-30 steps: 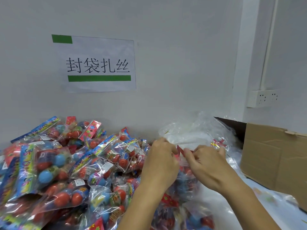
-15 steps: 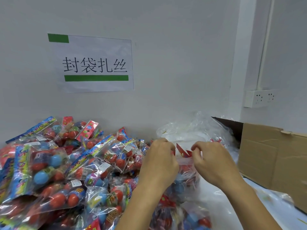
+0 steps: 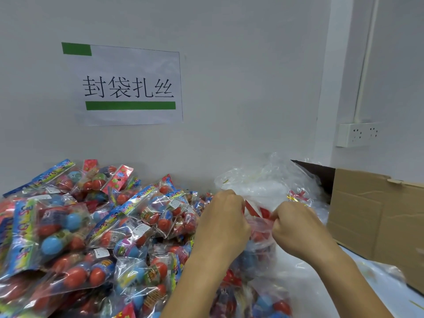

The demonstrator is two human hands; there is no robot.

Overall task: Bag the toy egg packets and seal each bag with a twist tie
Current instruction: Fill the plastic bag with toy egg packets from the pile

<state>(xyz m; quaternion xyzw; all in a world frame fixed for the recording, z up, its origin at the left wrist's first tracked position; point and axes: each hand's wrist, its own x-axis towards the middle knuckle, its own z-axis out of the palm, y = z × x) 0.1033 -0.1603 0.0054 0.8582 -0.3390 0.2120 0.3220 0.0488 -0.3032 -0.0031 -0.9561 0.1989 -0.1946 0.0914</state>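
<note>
A big heap of toy egg packets (image 3: 75, 228) with red and blue eggs fills the left half of the table. In front of me stands a clear bag (image 3: 259, 246) with a packet of eggs inside, its red header (image 3: 252, 208) poking out of the top. My left hand (image 3: 223, 222) grips the bag's mouth on the left side. My right hand (image 3: 296, 228) pinches the mouth on the right side. Both hands have curled fingers, and the fingertips are hidden behind the plastic. No twist tie shows in either hand.
A pile of empty clear bags (image 3: 263, 182) lies against the wall behind my hands, with a tied bag (image 3: 298, 196) beside it. A brown cardboard box (image 3: 376, 216) stands at the right. More packets (image 3: 263, 304) lie near the front edge. A wall socket (image 3: 358, 134) hangs above the box.
My hands have drawn slightly apart, holding the bag's mouth, and the red header stands a little higher between them. The view shifted slightly.
</note>
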